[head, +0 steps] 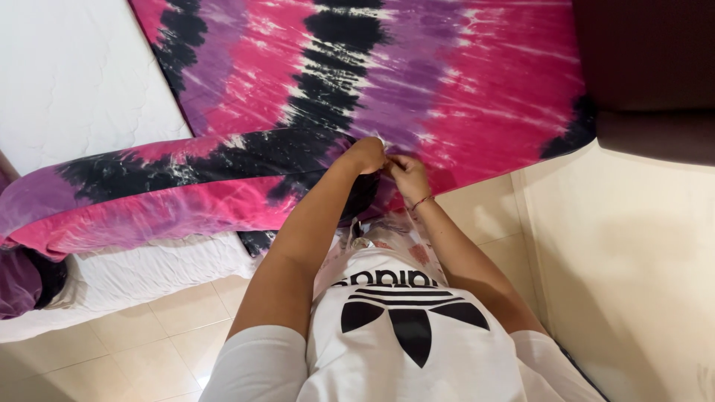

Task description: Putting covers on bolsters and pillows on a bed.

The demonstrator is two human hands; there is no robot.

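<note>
Here, at mid-frame, the left hand (366,155) and right hand (407,173) were both pinched shut on the edge of the sheet (447,82), a pink, purple and black tie-dye cloth, apparently to pull it flat across the mattress (74,82), bare at upper left, above the tiled floor (149,342).

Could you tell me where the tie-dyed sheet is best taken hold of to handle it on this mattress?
Probably at the bunched edge near the mattress corner, coming from the foot side, where the left hand and right hand already pinch the tie-dyed sheet. That edge is loose and gathered; further up the cloth lies flat, offering little to pinch.
</note>
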